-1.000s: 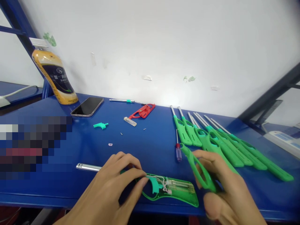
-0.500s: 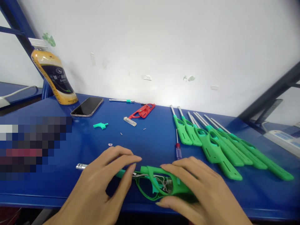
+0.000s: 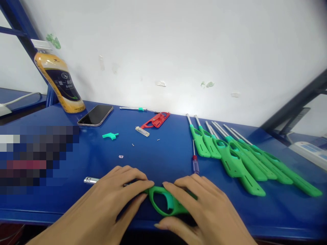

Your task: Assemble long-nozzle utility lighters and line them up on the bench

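Note:
At the table's front edge lies a green gas lighter [image 3: 178,207] with its metal tube [image 3: 90,180] pointing left. My left hand [image 3: 112,195] pinches the neck between thumb and forefinger, where the green shell meets the tube. My right hand [image 3: 204,204] spans the handle, fingers on the far side and thumb on the near side. A teal trigger [image 3: 169,200] shows inside the lighter's ring. Its two shell halves lie together, and the handle's rear end is hidden under my right hand.
Several green lighters [image 3: 240,160] lie to the right, beside a screwdriver [image 3: 195,164]. Farther back are an opened red lighter shell [image 3: 158,119] and another tube [image 3: 130,108]. A loose teal trigger [image 3: 110,136], small parts [image 3: 121,157], a phone [image 3: 95,115] and a bottle [image 3: 61,81] stand left.
The green shell halves, apart with wires and inner parts showing before, have come together and cover them. My left fingers have moved onto the neck, and my right hand has shifted slightly left.

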`<state>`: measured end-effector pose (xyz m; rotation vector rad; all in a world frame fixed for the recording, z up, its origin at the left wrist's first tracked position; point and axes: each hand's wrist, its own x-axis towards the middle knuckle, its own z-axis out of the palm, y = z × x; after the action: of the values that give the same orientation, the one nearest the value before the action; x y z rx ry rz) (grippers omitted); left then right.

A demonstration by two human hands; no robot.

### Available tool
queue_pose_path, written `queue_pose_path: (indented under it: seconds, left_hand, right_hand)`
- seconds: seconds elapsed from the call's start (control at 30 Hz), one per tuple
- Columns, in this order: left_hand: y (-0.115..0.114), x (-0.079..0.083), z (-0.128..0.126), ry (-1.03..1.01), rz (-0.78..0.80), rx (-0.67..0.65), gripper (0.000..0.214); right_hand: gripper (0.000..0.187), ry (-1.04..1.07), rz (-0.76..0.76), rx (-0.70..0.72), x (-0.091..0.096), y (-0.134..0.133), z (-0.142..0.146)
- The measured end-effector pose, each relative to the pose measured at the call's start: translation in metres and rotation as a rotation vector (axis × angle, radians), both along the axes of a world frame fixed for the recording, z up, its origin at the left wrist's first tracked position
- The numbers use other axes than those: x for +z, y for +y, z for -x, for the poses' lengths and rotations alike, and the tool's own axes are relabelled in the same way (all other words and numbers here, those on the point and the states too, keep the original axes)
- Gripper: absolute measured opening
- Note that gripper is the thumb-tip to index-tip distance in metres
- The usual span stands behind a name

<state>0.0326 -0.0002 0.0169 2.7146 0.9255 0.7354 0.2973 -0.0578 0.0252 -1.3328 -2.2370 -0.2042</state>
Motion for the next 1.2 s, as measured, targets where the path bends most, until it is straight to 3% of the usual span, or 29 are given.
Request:
queue_pose_path:
  seconds: [0.23,0.47,0.6,0.77,0.83,0.93,1.03,1.2]
  left_hand:
    - [0.000,-0.003,0.000,-0.025,0.100,-0.007,0.038]
    - [0.003,-0.013,0.007,0.044,0.077,0.003,0.042]
    - [-0.001,-0.015,0.011,0.115,-0.017,0.015,0.042]
    - [-0.003,-0.023,0.022,0.122,-0.275,0.200,0.043]
    - [0.002,-0.021,0.024,0.104,-0.301,0.224,0.043]
    - [0.009,-0.009,0.017,0.112,-0.277,0.128,0.034]
    - [0.013,0.002,0.007,0.096,-0.290,0.034,0.041]
    - [0.008,-0.010,0.017,0.145,-0.258,0.012,0.043]
  right_hand:
    - [0.054,-0.024,0.047,-0.013,-0.016,-0.004,-0.003]
    - [0.050,0.015,0.123,0.022,-0.007,-0.007,-0.002]
    - [0.055,0.047,0.086,0.024,-0.005,-0.005,0.000]
    - [0.049,0.032,-0.003,0.003,-0.009,-0.001,0.000]
    - [0.048,0.033,-0.014,-0.001,-0.011,0.000,0.000]
    - [0.048,0.037,-0.014,0.004,-0.012,-0.001,-0.002]
    - [0.049,0.017,-0.016,0.020,-0.015,-0.002,-0.006]
    - [0.044,0.050,0.022,0.014,-0.025,-0.005,-0.014]
